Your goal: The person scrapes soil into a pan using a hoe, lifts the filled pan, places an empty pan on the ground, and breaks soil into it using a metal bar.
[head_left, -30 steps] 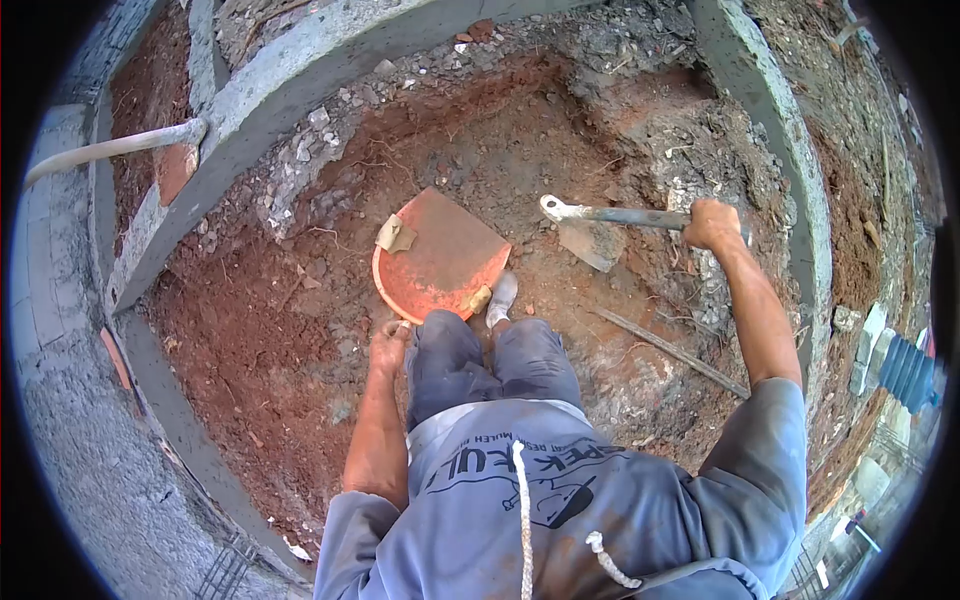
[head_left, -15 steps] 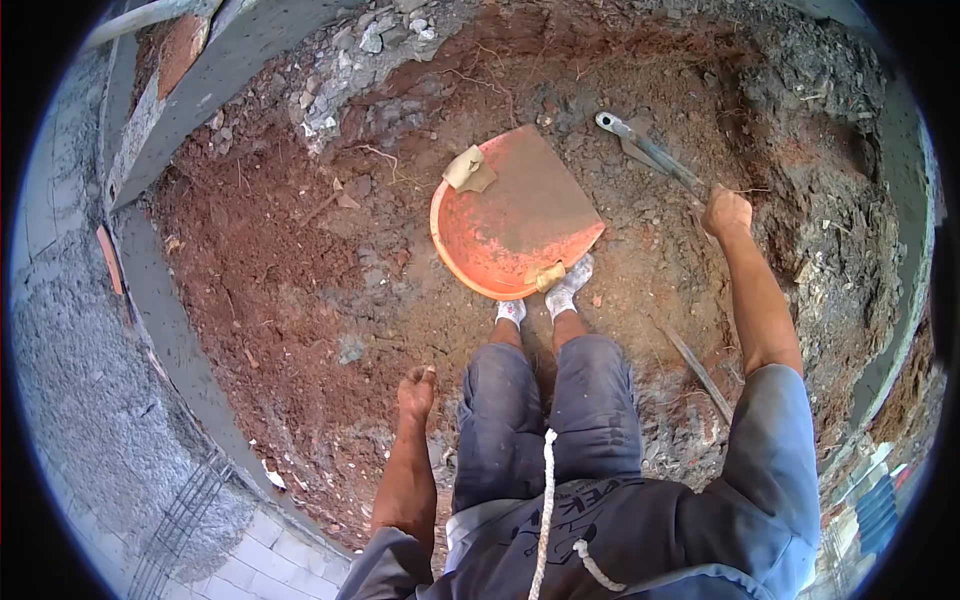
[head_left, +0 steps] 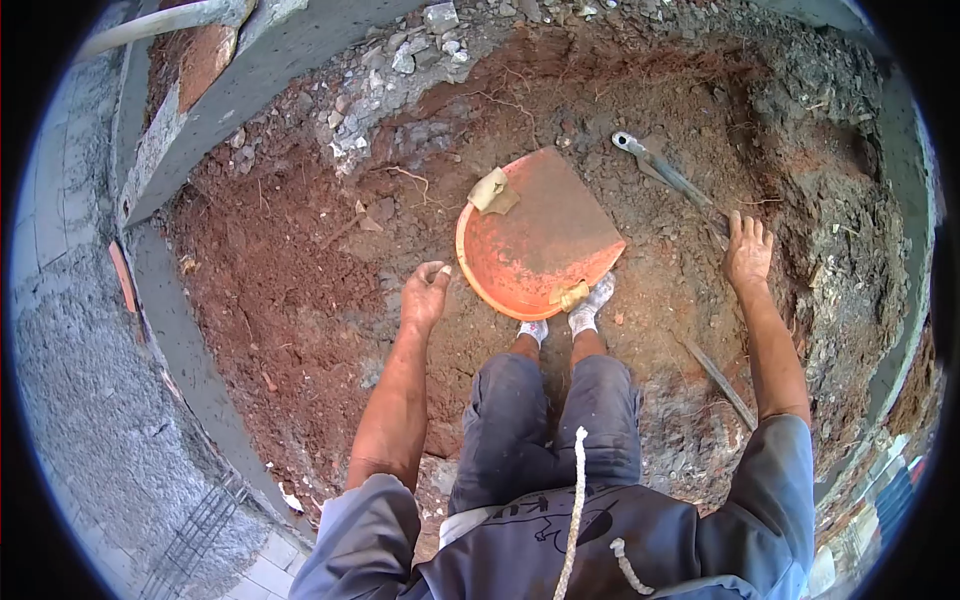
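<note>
Lying on reddish soil (head_left: 280,300), dirt-smeared orange D-shaped pan (head_left: 545,235) has tan rim wraps (head_left: 490,189); left grip (head_left: 428,295) curls, closure unclear; right grip (head_left: 749,248) spreads apart.

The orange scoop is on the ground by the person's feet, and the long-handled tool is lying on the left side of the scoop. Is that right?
Not quite: the long-handled tool lies to the right of the orange scoop, not the left, as the head view shows. The scoop is indeed on the ground by the person's feet.
</note>
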Motion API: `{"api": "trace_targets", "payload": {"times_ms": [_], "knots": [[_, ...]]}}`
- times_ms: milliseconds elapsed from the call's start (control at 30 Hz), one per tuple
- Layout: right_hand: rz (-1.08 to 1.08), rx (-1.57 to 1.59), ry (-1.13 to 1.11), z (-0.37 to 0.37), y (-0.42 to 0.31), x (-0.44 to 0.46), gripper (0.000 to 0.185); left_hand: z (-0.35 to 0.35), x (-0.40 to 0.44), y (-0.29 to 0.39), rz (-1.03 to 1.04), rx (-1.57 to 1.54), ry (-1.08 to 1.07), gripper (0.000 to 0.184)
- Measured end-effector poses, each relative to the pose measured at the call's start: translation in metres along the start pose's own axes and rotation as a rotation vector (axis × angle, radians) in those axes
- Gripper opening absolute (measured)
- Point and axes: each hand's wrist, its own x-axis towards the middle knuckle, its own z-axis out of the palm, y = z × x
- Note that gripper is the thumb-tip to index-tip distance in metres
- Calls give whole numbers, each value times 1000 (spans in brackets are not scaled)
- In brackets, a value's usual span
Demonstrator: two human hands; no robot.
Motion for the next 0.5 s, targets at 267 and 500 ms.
{"api": "trace_targets", "payload": {"times_ms": [267, 500], "knots": [[130, 781, 159, 25, -31, -120, 56, 1, -2, -10, -85, -14, -113, 26], [627, 1079, -717, 262, -67, -285, 63, 16, 36, -83, -222, 70, -268, 26]]}}
